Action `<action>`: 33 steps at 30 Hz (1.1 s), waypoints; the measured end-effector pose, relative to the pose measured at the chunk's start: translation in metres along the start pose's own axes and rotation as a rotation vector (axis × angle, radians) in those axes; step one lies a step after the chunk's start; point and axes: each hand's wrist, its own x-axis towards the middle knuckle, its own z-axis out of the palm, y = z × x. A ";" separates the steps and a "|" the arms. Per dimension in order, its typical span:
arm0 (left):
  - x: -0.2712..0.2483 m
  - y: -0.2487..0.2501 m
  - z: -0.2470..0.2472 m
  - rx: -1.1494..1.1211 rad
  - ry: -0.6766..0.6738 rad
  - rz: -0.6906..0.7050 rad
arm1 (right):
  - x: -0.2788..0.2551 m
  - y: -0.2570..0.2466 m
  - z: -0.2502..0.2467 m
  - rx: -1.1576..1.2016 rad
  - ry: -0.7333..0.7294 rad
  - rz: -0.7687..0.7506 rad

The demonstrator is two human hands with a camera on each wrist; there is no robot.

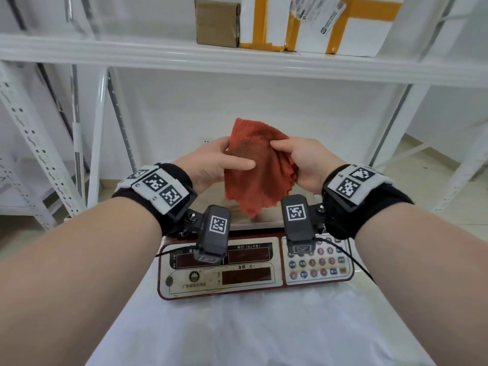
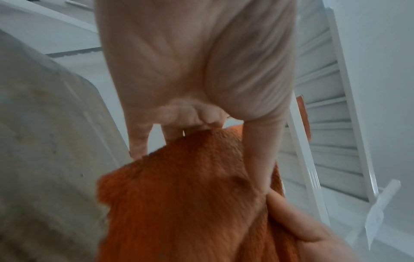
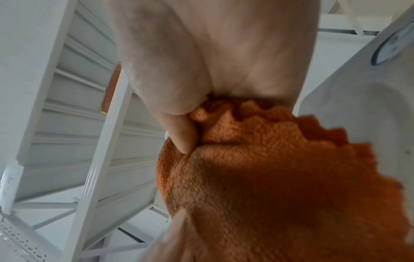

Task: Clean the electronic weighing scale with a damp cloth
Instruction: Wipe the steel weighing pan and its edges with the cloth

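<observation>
two hands hold one orange cloth [image 1: 254, 165] in the air above the scale [image 1: 253, 268], which stands on the white-covered bench [image 1: 237, 328] below the wrists. at far left, white perforated shelf posts [image 1: 39, 143] rise beside the bench. the left hand [image 1: 211, 165] grips the cloth's left side, thumb laid across the near face and fingers behind it; in the left wrist view the thumb [image 2: 262, 156] presses on the cloth [image 2: 190, 195] while the curled fingers [image 2: 192, 117] sit behind its top edge. the cloth hangs between the hands, upper corner sticking up, lower corner pointing down to the scale's pan without clearly touching it. the right hand [image 1: 301, 159] pinches the cloth's right side, with bunched, scalloped edges gathered in its palm; the right wrist view shows the thumb [image 3: 179, 134] pushed into the folds of the cloth [image 3: 268, 177]. the scale's front panel has dark display windows at left and a keypad [image 1: 317, 260] at right, partly hidden by the wrist cameras. above, on the shelf [image 1: 237, 56], a brown box [image 1: 217, 22] stands left of white boxes with yellow tape [image 1: 317, 22].
</observation>
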 end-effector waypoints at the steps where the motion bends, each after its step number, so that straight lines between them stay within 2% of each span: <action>1: -0.002 0.001 -0.001 -0.045 -0.037 -0.014 | 0.000 -0.001 0.002 -0.012 -0.004 -0.013; 4: -0.010 0.001 -0.002 -0.151 -0.175 -0.086 | 0.001 -0.001 0.009 -0.064 -0.046 -0.023; 7: -0.016 0.003 -0.001 -0.198 -0.220 -0.162 | 0.002 0.001 0.018 -0.100 -0.046 -0.062; 10: -0.022 0.005 -0.001 -0.224 -0.234 -0.219 | 0.004 0.003 0.025 -0.146 -0.017 -0.119; 15: -0.026 0.003 -0.001 -0.210 -0.210 -0.295 | 0.006 0.002 0.037 -0.193 -0.063 -0.199; 20: -0.029 0.001 -0.012 -0.212 -0.044 -0.373 | 0.010 0.006 0.042 -0.257 -0.028 -0.200; 22: -0.031 0.001 -0.018 -0.211 0.065 -0.364 | 0.012 0.010 0.039 -0.415 0.035 -0.161; 26: -0.033 -0.002 -0.040 -0.140 0.445 -0.287 | 0.011 0.020 0.027 -0.797 0.162 -0.130; 29: -0.036 -0.009 -0.061 0.108 0.640 -0.271 | 0.006 0.026 0.021 -1.105 0.207 -0.070; 33: -0.042 -0.023 -0.073 0.588 0.709 -0.325 | 0.009 0.038 0.019 -1.291 0.201 0.010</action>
